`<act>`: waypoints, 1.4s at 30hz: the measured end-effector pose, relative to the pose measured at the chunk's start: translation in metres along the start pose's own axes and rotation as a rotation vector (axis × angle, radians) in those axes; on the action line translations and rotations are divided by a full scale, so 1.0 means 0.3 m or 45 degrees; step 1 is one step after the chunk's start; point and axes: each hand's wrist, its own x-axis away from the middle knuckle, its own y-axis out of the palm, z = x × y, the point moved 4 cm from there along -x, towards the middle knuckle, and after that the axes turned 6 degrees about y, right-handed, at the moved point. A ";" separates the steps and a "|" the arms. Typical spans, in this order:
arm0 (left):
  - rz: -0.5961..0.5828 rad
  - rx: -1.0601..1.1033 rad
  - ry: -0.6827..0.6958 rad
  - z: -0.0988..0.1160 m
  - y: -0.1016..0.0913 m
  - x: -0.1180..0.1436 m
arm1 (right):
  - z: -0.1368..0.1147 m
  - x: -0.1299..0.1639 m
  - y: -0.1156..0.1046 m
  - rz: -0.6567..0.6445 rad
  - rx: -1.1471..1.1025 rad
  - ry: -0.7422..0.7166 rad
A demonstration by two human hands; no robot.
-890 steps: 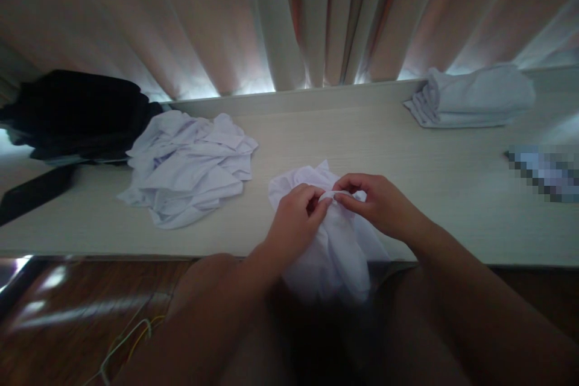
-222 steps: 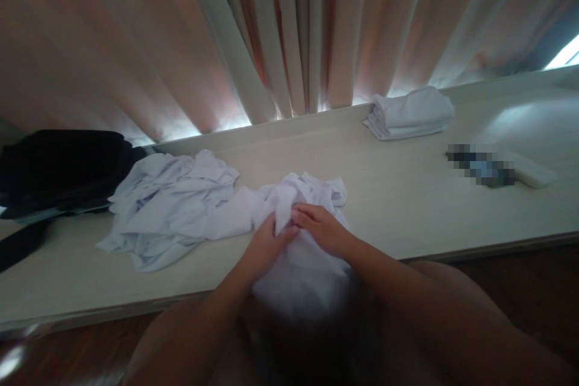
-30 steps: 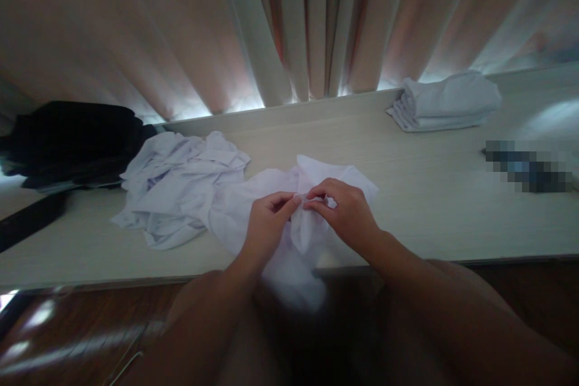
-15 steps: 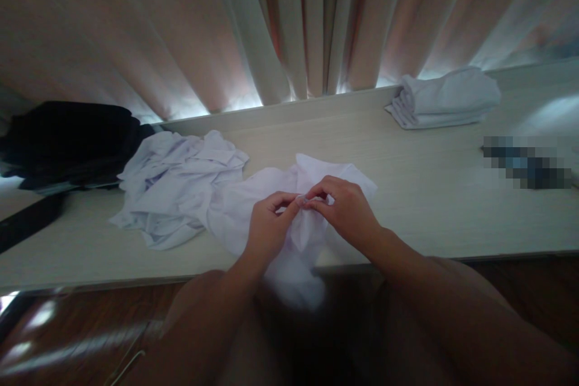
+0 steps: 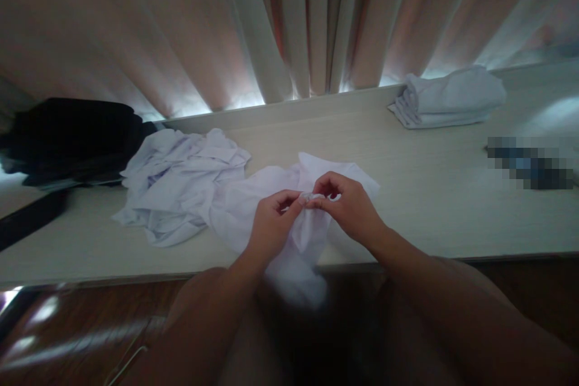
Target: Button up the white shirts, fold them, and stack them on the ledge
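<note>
Dark bundle (image 5: pixel 72 139): far left of frame, a black heap at the back of the table, with a dark strap trailing toward the lower left edge. I cannot tell what it is.
Crumpled pile (image 5: pixel 181 184): left of centre, loose white cloth lying on the table, its right edge touching the garment I am handling.
Table (image 5: pixel 429 193): pale wood-grain top running across the whole frame, front edge just under my wrists.
Left hand (image 5: pixel 271 229): centre of frame, fingers curled, thumb and forefinger pinching a small fold of the white garment.
White garment (image 5: pixel 253 205): centre, spread at the table's front edge, its lower part hanging over the edge toward my lap.
Right hand (image 5: pixel 346 208): just right of the left hand, fingertips meeting it, nipping the same fold of cloth.
Curtain (image 5: pixel 289 18): upper half of frame, pinkish pleats hanging behind the table, light showing along the bottom.
Folded stack (image 5: pixel 450 96): upper right, neat white cloth at the back of the table, well apart from my hands.
Blurred object (image 5: pixel 529 163): far right edge, pixelated; I cannot tell what it is.
</note>
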 end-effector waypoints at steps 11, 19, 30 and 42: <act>-0.088 -0.043 0.097 0.013 0.001 -0.004 | 0.017 -0.001 0.001 -0.016 -0.051 0.034; -0.018 -0.169 0.135 0.017 -0.004 0.003 | 0.009 -0.003 0.002 -0.002 0.017 -0.011; 0.094 -0.065 0.090 0.027 -0.019 0.015 | -0.002 -0.004 0.006 -0.154 -0.151 0.059; 0.069 0.146 -0.127 -0.009 -0.011 -0.006 | 0.008 -0.002 0.008 -0.152 -0.158 0.041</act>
